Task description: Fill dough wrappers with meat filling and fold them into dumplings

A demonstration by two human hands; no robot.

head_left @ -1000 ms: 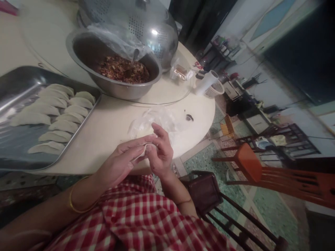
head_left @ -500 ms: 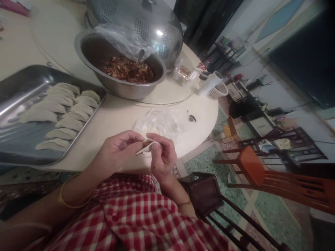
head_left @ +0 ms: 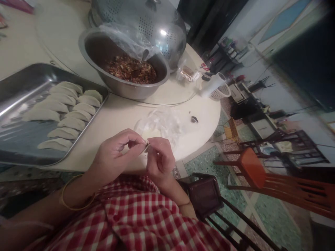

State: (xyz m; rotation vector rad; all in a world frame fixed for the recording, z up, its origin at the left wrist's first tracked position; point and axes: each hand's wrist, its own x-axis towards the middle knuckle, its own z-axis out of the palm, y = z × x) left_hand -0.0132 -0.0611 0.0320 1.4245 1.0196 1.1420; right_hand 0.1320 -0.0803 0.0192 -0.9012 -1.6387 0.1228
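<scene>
Between my two hands, over the table's front edge, is a pale dumpling (head_left: 144, 149), mostly hidden by the fingers. My left hand (head_left: 115, 151) pinches it from the left between thumb and forefinger. From the right, my right hand (head_left: 161, 157) pinches the same dumpling, fingertips almost meeting the left ones. Just behind the hands lies a crumpled clear plastic bag (head_left: 159, 123) with something pale and flat in it. To the left, a metal tray (head_left: 19, 148) holds several finished white dumplings (head_left: 70, 122) in two rows.
A steel bowl (head_left: 125, 90) of dark chopped filling (head_left: 131, 71) stands behind, with a spoon (head_left: 143, 55) and clear plastic at its rim. A perforated metal dome (head_left: 170, 31) rises behind it. A white basket (head_left: 221, 92) sits at the table's right edge; a dark stool (head_left: 204, 195) stands below.
My hands have drawn closer together, and the wrapper's open fold, visible before, is now pinched together and mostly covered by the fingers. The view has shifted slightly.
</scene>
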